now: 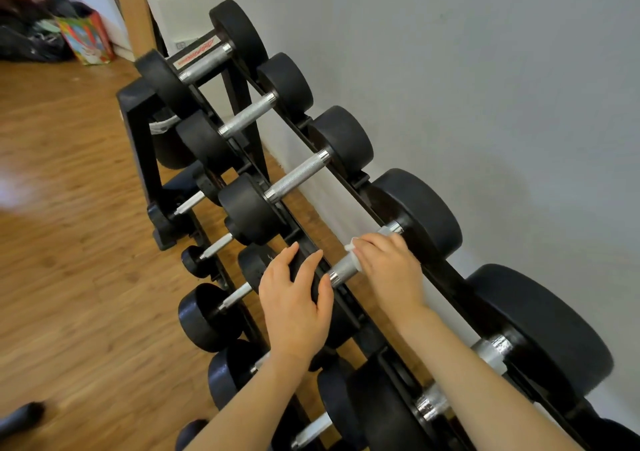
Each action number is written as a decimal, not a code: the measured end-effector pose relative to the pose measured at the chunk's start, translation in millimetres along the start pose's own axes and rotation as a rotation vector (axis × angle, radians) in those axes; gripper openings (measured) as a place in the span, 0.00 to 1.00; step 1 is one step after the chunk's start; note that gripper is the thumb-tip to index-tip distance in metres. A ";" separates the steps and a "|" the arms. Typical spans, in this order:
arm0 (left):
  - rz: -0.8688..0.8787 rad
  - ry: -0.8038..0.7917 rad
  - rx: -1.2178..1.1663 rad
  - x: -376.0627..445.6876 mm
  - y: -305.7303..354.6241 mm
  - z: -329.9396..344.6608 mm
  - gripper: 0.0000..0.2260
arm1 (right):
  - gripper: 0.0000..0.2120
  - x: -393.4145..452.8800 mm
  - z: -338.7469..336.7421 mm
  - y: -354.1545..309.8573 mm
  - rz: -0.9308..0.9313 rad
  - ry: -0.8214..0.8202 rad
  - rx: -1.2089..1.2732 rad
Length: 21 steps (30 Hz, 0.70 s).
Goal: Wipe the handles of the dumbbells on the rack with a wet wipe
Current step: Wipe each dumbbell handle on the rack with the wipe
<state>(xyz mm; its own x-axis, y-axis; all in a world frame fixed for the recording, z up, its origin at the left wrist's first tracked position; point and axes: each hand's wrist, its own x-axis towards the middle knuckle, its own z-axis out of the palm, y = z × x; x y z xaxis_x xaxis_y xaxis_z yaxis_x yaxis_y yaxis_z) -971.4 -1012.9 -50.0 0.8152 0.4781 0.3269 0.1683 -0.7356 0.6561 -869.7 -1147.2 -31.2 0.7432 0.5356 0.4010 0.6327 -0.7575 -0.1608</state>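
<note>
A black rack [349, 187] along the wall carries a row of black dumbbells with knurled metal handles. My right hand [389, 263] curls over the handle [343, 270] of one top-row dumbbell, with a white wet wipe [351, 244] between palm and metal; only a corner of the wipe shows. My left hand [294, 298] rests with relaxed fingers on that dumbbell's near black head [304, 263]. Its far head [426, 208] sits against the rear rail. More handles lie further along the row, one of them [298, 177] just beyond.
Lower tiers hold smaller dumbbells [201, 315] towards the wooden floor [69, 208]. The grey wall [485, 69] runs close behind the rack. A white box [183, 3], a wooden post and bags [86, 38] stand at the far end.
</note>
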 end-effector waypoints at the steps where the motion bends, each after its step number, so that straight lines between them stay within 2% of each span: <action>1: -0.002 -0.003 0.000 -0.2 -0.1 -0.2 0.18 | 0.21 -0.1 2.4 -0.3 -0.034 -0.021 -0.007; 4: -0.007 -0.014 0.001 0.3 0.3 -0.8 0.18 | 0.19 3.7 2.0 8.3 -0.140 -0.071 -0.016; 8: -0.005 -0.016 0.007 0.2 -0.2 -1.7 0.18 | 0.17 9.7 -1.9 24.5 -0.125 -0.062 -0.019; 10: 0.000 -0.017 0.001 0.0 -0.2 -2.4 0.18 | 0.11 4.7 1.6 21.5 -0.197 -0.055 -0.018; 13: -0.002 -0.026 0.004 1.1 1.0 -2.3 0.18 | 0.13 1.6 3.5 20.5 -0.334 -0.080 -0.039; 15: -0.010 -0.030 0.003 1.5 1.2 -1.8 0.18 | 0.10 6.2 0.5 27.5 -0.304 -0.074 -0.085; 18: -0.007 -0.026 0.001 0.2 -0.4 -1.8 0.18 | 0.12 10.0 -0.6 26.5 -0.220 -0.044 -0.099; 21: -0.009 -0.033 0.004 0.8 0.2 -2.3 0.18 | 0.08 8.3 3.8 21.0 -0.370 -0.080 -0.083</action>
<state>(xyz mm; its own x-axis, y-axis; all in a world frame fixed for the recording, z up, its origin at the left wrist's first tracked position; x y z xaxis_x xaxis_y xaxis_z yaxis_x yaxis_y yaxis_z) -972.0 -1011.5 -48.0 0.8316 0.4684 0.2984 0.1775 -0.7333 0.6563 -849.4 -1157.2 -34.7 0.4846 0.8033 0.3463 0.8440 -0.5334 0.0561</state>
